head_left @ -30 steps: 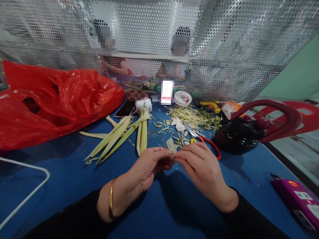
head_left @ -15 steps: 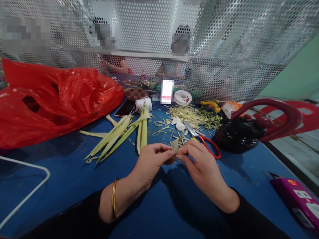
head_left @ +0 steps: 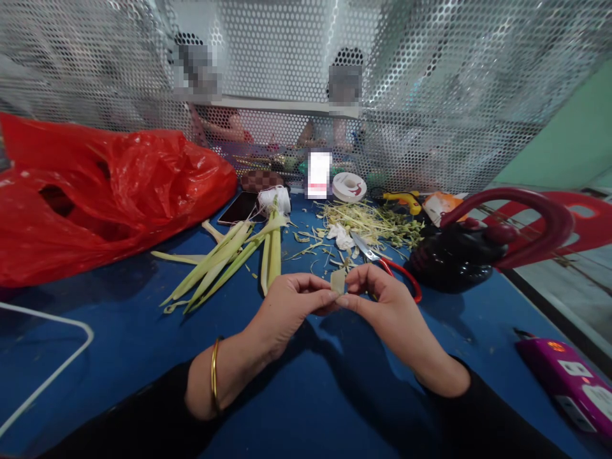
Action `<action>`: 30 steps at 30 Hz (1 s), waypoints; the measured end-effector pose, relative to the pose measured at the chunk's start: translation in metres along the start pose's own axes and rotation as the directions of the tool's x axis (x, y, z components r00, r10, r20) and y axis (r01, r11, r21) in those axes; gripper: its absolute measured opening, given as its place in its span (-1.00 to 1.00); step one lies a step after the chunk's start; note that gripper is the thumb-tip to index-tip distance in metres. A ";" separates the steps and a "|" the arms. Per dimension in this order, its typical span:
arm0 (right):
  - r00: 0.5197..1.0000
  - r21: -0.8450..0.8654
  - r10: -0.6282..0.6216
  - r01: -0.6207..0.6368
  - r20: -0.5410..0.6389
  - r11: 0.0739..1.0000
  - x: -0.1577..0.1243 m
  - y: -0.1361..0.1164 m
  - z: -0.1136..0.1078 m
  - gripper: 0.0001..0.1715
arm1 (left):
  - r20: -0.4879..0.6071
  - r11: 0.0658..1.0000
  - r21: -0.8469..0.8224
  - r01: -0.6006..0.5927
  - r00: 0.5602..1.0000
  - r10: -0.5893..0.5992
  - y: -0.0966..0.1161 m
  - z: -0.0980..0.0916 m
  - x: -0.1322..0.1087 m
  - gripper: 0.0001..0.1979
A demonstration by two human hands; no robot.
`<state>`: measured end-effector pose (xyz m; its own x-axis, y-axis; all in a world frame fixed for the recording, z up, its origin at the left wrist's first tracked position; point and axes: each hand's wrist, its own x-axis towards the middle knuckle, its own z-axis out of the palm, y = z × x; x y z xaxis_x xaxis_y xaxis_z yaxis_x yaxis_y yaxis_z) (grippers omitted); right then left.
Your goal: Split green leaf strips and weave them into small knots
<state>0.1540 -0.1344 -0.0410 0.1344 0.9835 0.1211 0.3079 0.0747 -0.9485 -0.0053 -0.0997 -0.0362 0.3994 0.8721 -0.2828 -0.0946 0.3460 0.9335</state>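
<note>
Over the blue table, my left hand [head_left: 296, 303] pinches a small, flat, pale green strip of leaf [head_left: 337, 280] between thumb and fingers. My right hand [head_left: 389, 315] meets it from the other side. Its thumb presses at the strip's lower end, and the bent index finger sits by the upper right edge, with a gap between the two. Just beyond my right hand lie scissors [head_left: 406, 280] with red handles, partly covered by my fingers. Long pale green leaf strips [head_left: 210, 271] lie left of my hands, and a bundle of them [head_left: 271, 255] is tied with white thread.
A red plastic bag [head_left: 119, 185] fills the left. Behind are a thread spool [head_left: 277, 201], ribbon roll [head_left: 349, 187], lit phone [head_left: 319, 175] and plant scraps [head_left: 363, 220]. A dark pot-shaped object [head_left: 454, 258] and purple power strip [head_left: 567, 376] stand right. People sit behind a perforated screen [head_left: 287, 57].
My right index finger has lifted away from my thumb, and more of the leaf strip shows between my hands. My left hand keeps its pinch.
</note>
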 end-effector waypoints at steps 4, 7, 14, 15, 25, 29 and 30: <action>1.000 0.003 -0.004 0.004 0.013 1.000 0.000 0.000 0.000 -0.79 | 0.053 0.996 -0.040 0.085 0.995 -0.083 -0.001 -0.004 0.002 -0.85; 0.999 -0.011 -0.044 0.044 -0.001 0.999 -0.001 0.001 0.001 -0.81 | 0.050 0.991 -0.072 0.114 0.993 -0.111 -0.002 -0.005 0.002 -0.85; 0.951 -0.048 -0.301 0.298 -0.067 0.953 -0.004 0.004 -0.001 -0.89 | 0.041 0.983 -0.153 0.097 0.995 -0.092 0.001 -0.004 0.001 -0.84; 0.931 -0.061 -0.355 0.351 -0.081 0.934 -0.003 0.004 -0.002 -0.89 | 0.042 0.982 -0.166 0.095 0.995 -0.090 0.001 -0.004 0.001 -0.84; 0.829 -0.264 -0.559 0.546 0.031 0.795 -0.006 0.010 0.000 -0.84 | 0.010 0.989 -0.133 0.066 0.998 -0.065 0.000 -0.002 0.000 -0.86; 0.814 -0.382 -0.573 0.562 0.098 0.734 -0.007 0.010 -0.001 -0.85 | 0.028 0.991 -0.120 0.061 0.998 -0.058 -0.001 -0.002 0.000 -0.87; 0.813 -0.396 -0.571 0.565 0.115 0.724 -0.007 0.010 -0.001 -0.84 | 0.032 0.991 -0.118 0.059 0.998 -0.055 -0.002 -0.002 0.000 -0.87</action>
<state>0.1571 -0.1404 -0.0506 -0.1747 0.7757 0.6064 0.6716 0.5443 -0.5027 -0.0070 -0.0997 -0.0384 0.4327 0.8402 -0.3268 -0.1775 0.4348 0.8829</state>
